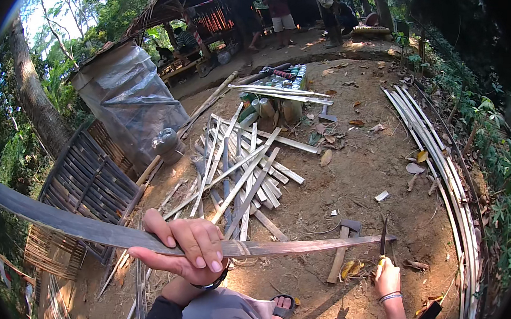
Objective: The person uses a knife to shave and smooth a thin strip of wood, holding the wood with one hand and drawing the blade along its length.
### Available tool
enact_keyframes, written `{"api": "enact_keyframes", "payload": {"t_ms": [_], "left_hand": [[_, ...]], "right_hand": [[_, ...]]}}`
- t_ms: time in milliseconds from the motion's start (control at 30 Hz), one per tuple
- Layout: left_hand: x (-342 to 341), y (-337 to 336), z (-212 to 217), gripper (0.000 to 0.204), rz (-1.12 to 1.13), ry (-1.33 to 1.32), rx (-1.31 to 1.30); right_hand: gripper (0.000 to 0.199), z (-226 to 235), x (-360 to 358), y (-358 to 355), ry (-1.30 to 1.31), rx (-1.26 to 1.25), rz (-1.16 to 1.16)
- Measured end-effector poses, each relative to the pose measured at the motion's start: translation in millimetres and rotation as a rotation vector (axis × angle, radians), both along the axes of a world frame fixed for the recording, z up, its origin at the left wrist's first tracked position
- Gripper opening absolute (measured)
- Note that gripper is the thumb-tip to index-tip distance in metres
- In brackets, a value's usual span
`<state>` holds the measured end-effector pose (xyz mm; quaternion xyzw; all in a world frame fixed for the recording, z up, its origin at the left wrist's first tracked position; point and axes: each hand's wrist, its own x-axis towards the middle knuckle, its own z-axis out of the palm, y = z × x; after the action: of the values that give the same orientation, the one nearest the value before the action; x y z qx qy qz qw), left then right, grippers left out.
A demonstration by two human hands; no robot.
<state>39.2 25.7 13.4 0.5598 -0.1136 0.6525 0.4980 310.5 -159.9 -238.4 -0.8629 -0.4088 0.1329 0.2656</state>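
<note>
The left hand (185,247) was raised near the body, fingers curled shut in a grip. The right hand (387,278) reached lower right, fist closed.

We see bright daylight, with hard sun falling in patches on the bare dirt ground (362,180) and dappled shade between them. Short dark shadows lie near the lower edge. The sky at upper left blows out to white. Straight lines bow strongly toward the black rim, and the far figures look soft, perhaps slightly out of focus.
</note>
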Motion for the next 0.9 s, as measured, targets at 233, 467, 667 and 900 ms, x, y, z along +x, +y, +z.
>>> {"api": "enact_keyframes", "payload": {"t_ms": [233,467,667,900], "left_hand": [[1,-4,4,0.047,0.025,-0.035,-0.022],[11,1,0,0.044,-0.061,-0.042,0.014],[0,2,0,0.046,-0.059,-0.045,-0.022],[-7,4,0,0.045,-0.109,0.026,0.024]], "right_hand": [[0.042,108,-85,8,0.014,0.27,0.273],[0.018,-26,16,-3,-0.051,0.02,-0.014],[0.048,76,-69,-3,0.031,0.238,0.246],[0.02,-42,20,-3,0.051,0.014,-0.068]]}}
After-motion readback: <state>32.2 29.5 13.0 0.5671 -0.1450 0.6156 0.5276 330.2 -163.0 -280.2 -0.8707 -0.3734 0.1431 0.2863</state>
